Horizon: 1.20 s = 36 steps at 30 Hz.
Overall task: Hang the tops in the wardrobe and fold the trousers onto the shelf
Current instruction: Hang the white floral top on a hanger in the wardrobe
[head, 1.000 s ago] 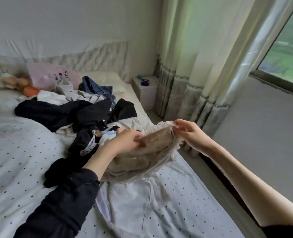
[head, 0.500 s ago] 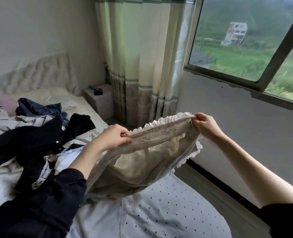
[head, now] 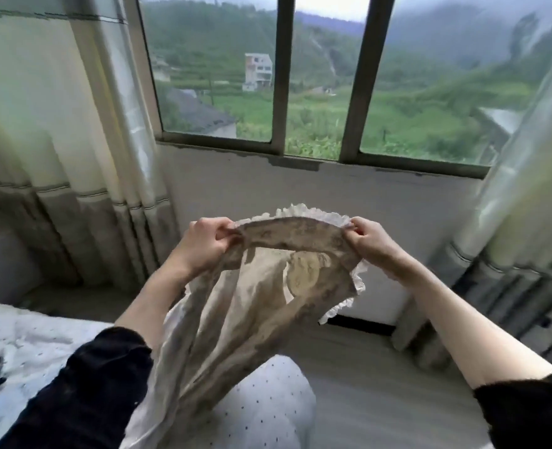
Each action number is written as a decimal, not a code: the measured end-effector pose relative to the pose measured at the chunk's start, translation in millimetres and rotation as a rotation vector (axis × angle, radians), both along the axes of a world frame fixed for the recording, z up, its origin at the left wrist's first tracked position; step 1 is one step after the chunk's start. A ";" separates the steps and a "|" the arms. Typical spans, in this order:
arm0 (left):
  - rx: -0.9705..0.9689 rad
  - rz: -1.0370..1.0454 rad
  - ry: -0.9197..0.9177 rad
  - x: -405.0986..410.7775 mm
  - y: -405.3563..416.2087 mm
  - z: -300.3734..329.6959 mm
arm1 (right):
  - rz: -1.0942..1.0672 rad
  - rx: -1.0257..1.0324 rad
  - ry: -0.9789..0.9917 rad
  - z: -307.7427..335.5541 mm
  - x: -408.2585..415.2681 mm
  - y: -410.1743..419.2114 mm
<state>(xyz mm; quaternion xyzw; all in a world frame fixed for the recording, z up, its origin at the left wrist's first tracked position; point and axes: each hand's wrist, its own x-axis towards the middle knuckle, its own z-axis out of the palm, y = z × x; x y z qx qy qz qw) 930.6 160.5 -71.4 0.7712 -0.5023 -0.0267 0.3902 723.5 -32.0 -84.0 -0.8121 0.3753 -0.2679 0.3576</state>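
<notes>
Beige lace-trimmed top (head: 268, 306) held up in air, centre frame, clear of bed (head: 268, 416) at 6 o'clock. L hand (head: 203, 246) pinches one end of the frilled edge, R hand (head: 370, 243) pinches the other; both grips closed on fabric. Stretched edge runs 9-to-3 between hands, body hangs toward 7 o'clock, over L forearm. Hands abt equally near. Window (head: 320, 92) at 12. Wardrobe not in view; next prob. needs a hanger.

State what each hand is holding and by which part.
Both hands hold one beige lace-trimmed top: the left hand and the right hand each pinch an end of its frilled upper edge, stretching it between them.
</notes>
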 end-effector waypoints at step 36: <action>0.561 -1.615 0.164 -640.1 -207.2 -71.4 | -1.453 0.657 0.079 -16.9 -650.7 199.3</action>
